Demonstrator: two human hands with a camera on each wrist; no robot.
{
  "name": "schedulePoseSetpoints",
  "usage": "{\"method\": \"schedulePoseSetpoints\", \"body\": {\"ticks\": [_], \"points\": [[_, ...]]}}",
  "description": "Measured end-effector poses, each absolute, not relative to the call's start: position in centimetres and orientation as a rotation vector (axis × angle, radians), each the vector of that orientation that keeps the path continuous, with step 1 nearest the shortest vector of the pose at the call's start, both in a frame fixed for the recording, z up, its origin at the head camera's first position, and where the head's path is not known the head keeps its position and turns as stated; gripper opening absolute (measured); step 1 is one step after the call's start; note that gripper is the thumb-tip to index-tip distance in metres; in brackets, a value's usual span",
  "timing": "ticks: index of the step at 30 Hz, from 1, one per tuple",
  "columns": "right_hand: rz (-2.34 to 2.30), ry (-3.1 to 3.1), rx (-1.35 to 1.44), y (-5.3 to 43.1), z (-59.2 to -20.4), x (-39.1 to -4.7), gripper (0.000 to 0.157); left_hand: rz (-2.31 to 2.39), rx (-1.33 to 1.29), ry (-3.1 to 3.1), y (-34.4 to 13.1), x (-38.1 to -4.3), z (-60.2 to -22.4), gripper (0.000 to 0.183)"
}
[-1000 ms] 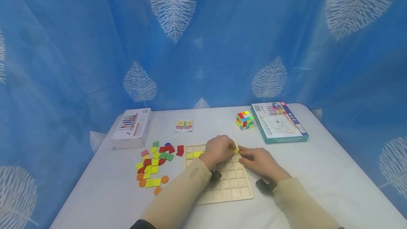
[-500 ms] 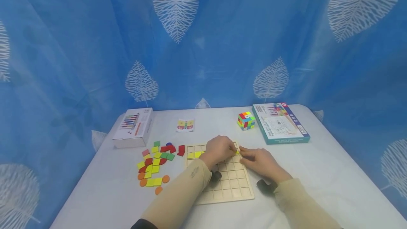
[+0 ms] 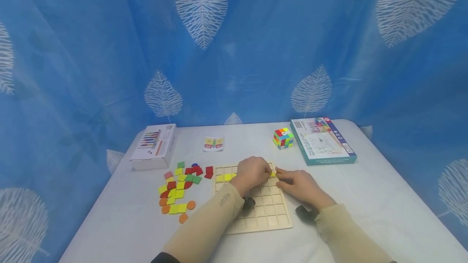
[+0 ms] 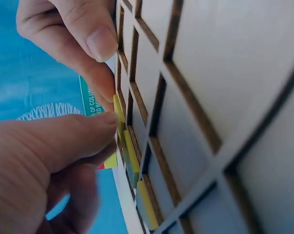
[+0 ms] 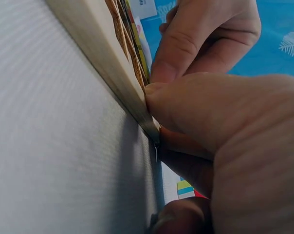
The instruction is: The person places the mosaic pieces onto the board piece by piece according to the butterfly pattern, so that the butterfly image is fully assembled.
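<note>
Head view: pale wooden board (image 3: 272, 210), flat and square-cornered, divided by slim raised slats into shallow cells, on a smooth white-covered table (image 3: 120, 222). Bent over its far part, left hand (image 3: 252, 173), thumb and fingers pinching a thin yellow tile (image 3: 273, 174) by the right edge; just beside, right hand (image 3: 300, 186), thumb and forefinger against that same edge. At the left end of the same row, more flat yellow squares (image 3: 227, 177), the row partly hidden behind the left hand; across the board's near left, a beige sleeve (image 3: 204, 222). Scattered to the left, loose squares (image 3: 178, 209) in yellow, red and green, with round orange discs (image 3: 191, 205). Farther back, a printed card (image 3: 213, 144), a many-coloured cube (image 3: 283, 138), a white box (image 3: 150, 153) and a flat teal-sided box (image 3: 323, 141), before blue drapery (image 3: 256, 52) with white leaf prints. Left wrist view: dark brown sides to the slats, smooth cell floors; yellow tile edge-on at the left thumb tip, right forefinger close to its far end, two further yellow pieces nearer along the board. Cannot tell whether fully seated. Right wrist view: right thumb on the board's pale edge, fingers lower down; cannot tell whether pinching or merely pressing.
</note>
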State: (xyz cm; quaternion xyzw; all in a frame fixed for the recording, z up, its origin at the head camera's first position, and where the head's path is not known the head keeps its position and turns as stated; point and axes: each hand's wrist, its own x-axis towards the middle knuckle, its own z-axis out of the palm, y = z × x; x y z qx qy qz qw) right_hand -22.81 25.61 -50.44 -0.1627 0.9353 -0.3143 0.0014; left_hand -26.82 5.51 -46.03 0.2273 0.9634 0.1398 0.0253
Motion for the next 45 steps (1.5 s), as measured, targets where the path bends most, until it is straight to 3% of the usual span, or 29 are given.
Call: {"method": "schedulePoseSetpoints", "body": {"ticks": [6, 13, 21, 30, 36, 45], "points": [[-1.013, 2.902, -0.459, 25.3, -50.3, -22.7, 0.040, 0.872, 0.598, 3.014, 2.5, -25.8, -44.4, 0.017], [-0.997, 2.876, -0.421, 25.2, -50.6, -22.8, 0.044, 1.484, 0.242, 2.911, -7.0, -24.2, -43.3, 0.019], [-0.924, 2.887, -0.398, 25.5, -50.4, -22.7, 0.056, 1.439, -0.239, 2.865, -16.7, -21.5, -45.0, 0.029], [-0.930, 2.876, -0.437, 25.3, -50.3, -22.6, 0.045, 1.359, -0.525, 2.929, -20.6, -21.4, -45.5, 0.039], [-0.956, 2.859, -0.410, 25.3, -50.1, -22.6, 0.043, 1.154, -0.545, 2.969, -20.6, -22.1, -46.3, 0.036], [-1.029, 2.852, -0.359, 25.3, -50.0, -22.6, 0.032, 0.870, -0.220, 3.042, -19.8, -23.1, -48.4, 0.030]]}}
